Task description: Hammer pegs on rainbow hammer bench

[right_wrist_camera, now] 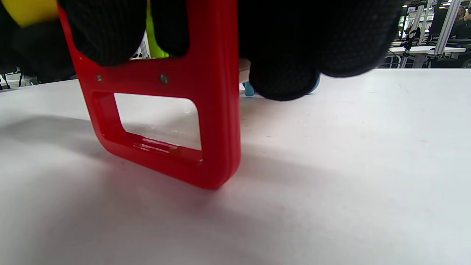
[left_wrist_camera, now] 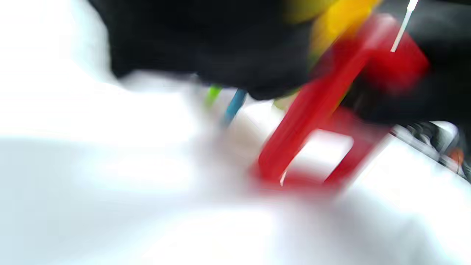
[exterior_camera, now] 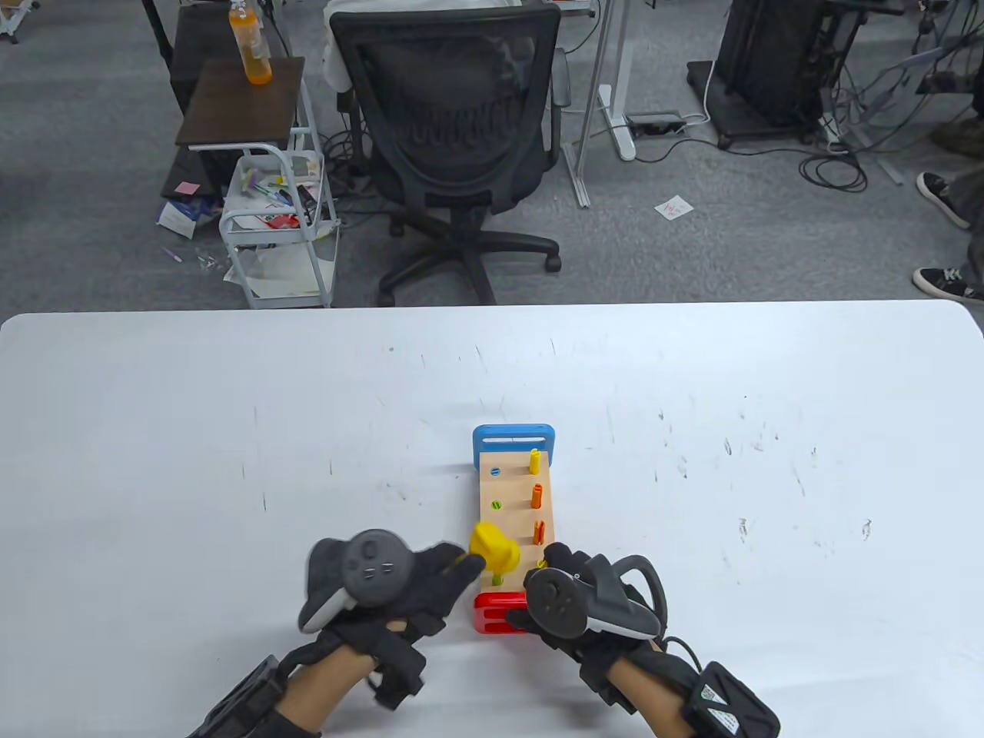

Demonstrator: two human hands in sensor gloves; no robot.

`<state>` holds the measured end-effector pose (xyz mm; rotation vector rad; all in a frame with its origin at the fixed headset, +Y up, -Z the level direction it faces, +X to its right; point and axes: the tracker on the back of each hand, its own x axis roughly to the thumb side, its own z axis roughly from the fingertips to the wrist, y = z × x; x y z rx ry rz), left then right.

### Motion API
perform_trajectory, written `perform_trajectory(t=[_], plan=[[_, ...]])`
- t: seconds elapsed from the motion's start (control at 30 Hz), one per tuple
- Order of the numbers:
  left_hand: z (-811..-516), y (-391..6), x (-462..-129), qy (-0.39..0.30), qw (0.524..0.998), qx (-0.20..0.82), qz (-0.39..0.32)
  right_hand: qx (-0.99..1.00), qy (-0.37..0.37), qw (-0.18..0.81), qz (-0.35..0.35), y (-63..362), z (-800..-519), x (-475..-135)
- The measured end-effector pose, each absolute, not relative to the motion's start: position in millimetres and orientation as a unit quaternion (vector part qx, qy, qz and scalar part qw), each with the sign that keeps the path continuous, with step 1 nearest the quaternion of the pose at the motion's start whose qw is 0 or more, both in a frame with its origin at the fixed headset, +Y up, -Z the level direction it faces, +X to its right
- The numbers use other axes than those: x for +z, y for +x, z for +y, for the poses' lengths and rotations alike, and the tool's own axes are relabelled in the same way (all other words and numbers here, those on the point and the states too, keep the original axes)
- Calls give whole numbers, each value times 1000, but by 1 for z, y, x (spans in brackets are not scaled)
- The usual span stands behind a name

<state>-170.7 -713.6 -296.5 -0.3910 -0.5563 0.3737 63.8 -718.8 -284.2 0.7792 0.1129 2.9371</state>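
The hammer bench (exterior_camera: 513,492) lies lengthwise on the white table, blue end (exterior_camera: 513,441) far, red end (exterior_camera: 496,613) near. Yellow (exterior_camera: 534,460) and two orange pegs (exterior_camera: 536,496) stand up on its right row; blue (exterior_camera: 495,471) and green pegs (exterior_camera: 496,506) sit flush on its left. My left hand (exterior_camera: 430,580) holds the yellow hammer (exterior_camera: 493,546), its head over the near left peg. My right hand (exterior_camera: 561,592) grips the bench's near right corner; the right wrist view shows its fingers (right_wrist_camera: 283,44) over the red end (right_wrist_camera: 217,110). The left wrist view is blurred, showing the red end (left_wrist_camera: 323,110).
The table's far edge (exterior_camera: 492,306) runs across the middle of the table view. Beyond it stand a black office chair (exterior_camera: 461,123), a small cart (exterior_camera: 280,223) and a side table with an orange bottle (exterior_camera: 250,42). Bare tabletop (exterior_camera: 192,461) lies on both sides of the bench.
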Motion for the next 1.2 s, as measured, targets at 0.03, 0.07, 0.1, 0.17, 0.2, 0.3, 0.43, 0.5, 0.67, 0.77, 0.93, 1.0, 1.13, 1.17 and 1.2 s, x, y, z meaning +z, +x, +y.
perform_trajectory(t=[0.03, 0.07, 0.1, 0.17, 0.2, 0.3, 0.43, 0.5, 0.67, 0.77, 0.93, 1.0, 1.13, 1.17, 1.2], plan=[[-707, -164, -298, -86, 906, 372, -183, 964, 257, 50, 37, 64, -719, -284], [-696, -166, -298, -53, 894, 400, -195, 964, 257, 50, 37, 64, -719, -284], [-672, -172, -298, 0, 891, 388, -235, 964, 257, 51, 38, 64, -719, -284], [-639, -182, -290, 116, 890, 377, -227, 964, 257, 51, 37, 64, -719, -284], [-628, -184, -287, 158, 882, 380, -227, 964, 257, 51, 38, 64, -719, -284], [-610, -187, -274, 214, 843, 420, -260, 964, 258, 52, 39, 64, -719, -285], [-656, -169, -279, 142, 875, 386, -254, 964, 257, 51, 38, 64, -719, -285], [-714, -147, -295, -88, 961, 174, -199, 965, 256, 51, 38, 64, -719, -284], [-671, -165, -293, 5, 919, 322, -229, 965, 255, 51, 38, 64, -720, -285], [-628, -174, -279, 118, 906, 328, -239, 965, 255, 50, 38, 64, -719, -285], [-601, -185, -260, 225, 854, 392, -257, 965, 255, 50, 38, 64, -719, -285], [-612, -184, -263, 217, 852, 402, -254, 965, 255, 50, 37, 64, -719, -285], [-705, -150, -289, -138, 967, 112, -183, 965, 255, 51, 37, 64, -719, -285], [-703, -160, -284, -143, 970, 77, -180, 965, 255, 51, 37, 65, -720, -285], [-705, -158, -288, -43, 943, 260, -205, 965, 256, 52, 37, 65, -719, -284]])
